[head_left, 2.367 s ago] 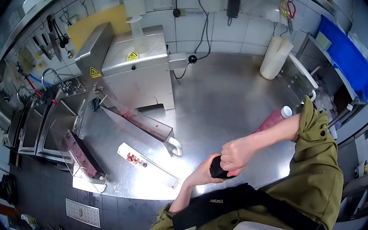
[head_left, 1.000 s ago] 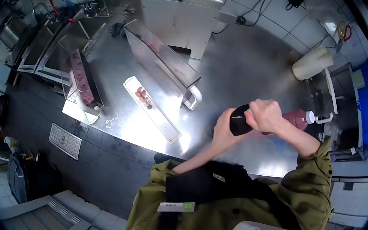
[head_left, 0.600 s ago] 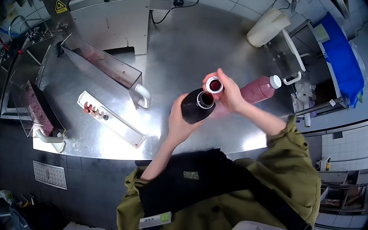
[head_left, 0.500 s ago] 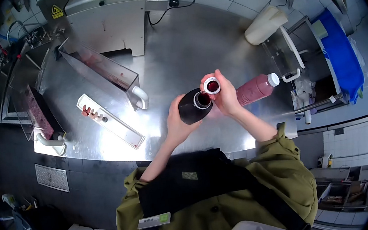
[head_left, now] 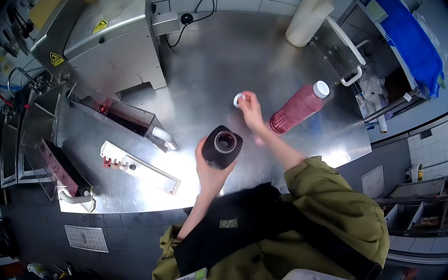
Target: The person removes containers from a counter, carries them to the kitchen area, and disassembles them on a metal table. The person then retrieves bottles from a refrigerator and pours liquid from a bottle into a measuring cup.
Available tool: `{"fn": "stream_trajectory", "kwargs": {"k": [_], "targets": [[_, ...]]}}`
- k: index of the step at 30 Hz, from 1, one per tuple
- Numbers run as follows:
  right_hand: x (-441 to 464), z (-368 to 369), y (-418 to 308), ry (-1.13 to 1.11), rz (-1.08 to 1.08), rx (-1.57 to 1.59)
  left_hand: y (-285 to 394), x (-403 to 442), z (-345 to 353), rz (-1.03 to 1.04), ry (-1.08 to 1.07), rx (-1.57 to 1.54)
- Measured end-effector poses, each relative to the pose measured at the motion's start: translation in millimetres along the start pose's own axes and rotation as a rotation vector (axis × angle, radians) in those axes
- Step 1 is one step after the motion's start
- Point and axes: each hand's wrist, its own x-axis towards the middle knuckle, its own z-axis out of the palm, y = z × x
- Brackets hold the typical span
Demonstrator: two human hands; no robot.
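Observation:
My left hand (head_left: pixel 211 173) is wrapped round a dark bottle (head_left: pixel 212 153) whose uncapped mouth faces up, tilted a little toward me. Dark red liquid shows inside the neck. Just above and to the right, my right hand (head_left: pixel 253 113) pinches a white bottle cap (head_left: pixel 238 100) with its fingertips, apart from the bottle and over the steel table. A clear bottle of pink liquid (head_left: pixel 297 110), closed with a white lid, appears to the right of my right hand.
A long white tray (head_left: pixel 150 173) with small dark red pieces at its edge lies left on the steel table (head_left: pixel 211 75). Behind it sits a clear bin with a white handle (head_left: pixel 164 138). A steel machine (head_left: pixel 116 64) stands at the back, a cream-coloured cylindrical container (head_left: pixel 307 22) at back right.
The cap in my right hand has moved away from the bottle's mouth, up and left, and turned on edge. The dark bottle has shifted down and left. The whole view has also shifted.

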Motion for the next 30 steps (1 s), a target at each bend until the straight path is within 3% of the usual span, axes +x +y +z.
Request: {"fn": "stream_trajectory", "kwargs": {"k": [2,7,11,15,17,18,20,21,22,25,27,30], "targets": [[-16.7,-7.1,1.1,-0.024,0.140,-0.137,0.6,-3.4,-5.7,-0.022,-0.005,0.029],[-41.7,-12.8,12.9,0.099,-0.094,-0.614,-13.3,-15.5,-15.5,-0.048,0.013,0.052],[-46.9,0.4,4.0,0.240,-0.024,-0.658,-17.6,-17.0,-14.3,-0.115,0.023,-0.078],[7.8,30.3,-26.7,0.482,-0.328,-0.482,-31.5,-18.9,-5.2,0.047,0.072,-0.091],[86.6,49.3,-98.7,0.598,-0.485,-0.316,-49.5,-30.2,-2.5,-0.048,0.116,-0.180],[134.2,55.8,-128.2,0.673,-0.411,-0.066,-60.2,-35.3,-6.2,-0.103,0.098,-0.178],[248.9,48.5,-160.7,0.759,-0.261,0.337,-70.6,-37.6,-12.2,-0.004,0.056,-0.082],[280.0,38.0,-204.5,0.810,-0.138,0.207,-67.4,-36.7,-14.0,-0.034,0.041,-0.076],[320.6,29.6,-221.2,0.947,-0.258,-0.025,-61.5,-33.2,-14.3,-0.060,0.030,-0.074],[402.7,-28.4,-262.3,1.060,-0.712,-0.602,-53.5,-24.9,-15.2,-0.024,0.052,-0.033],[424.2,-69.2,-287.8,0.863,-0.782,-0.730,-39.3,-15.7,-10.6,-0.054,0.077,-0.058],[495.7,-123.7,-290.4,0.703,-0.587,-0.901,-29.1,-4.7,-6.9,-0.091,0.122,0.007]]}}
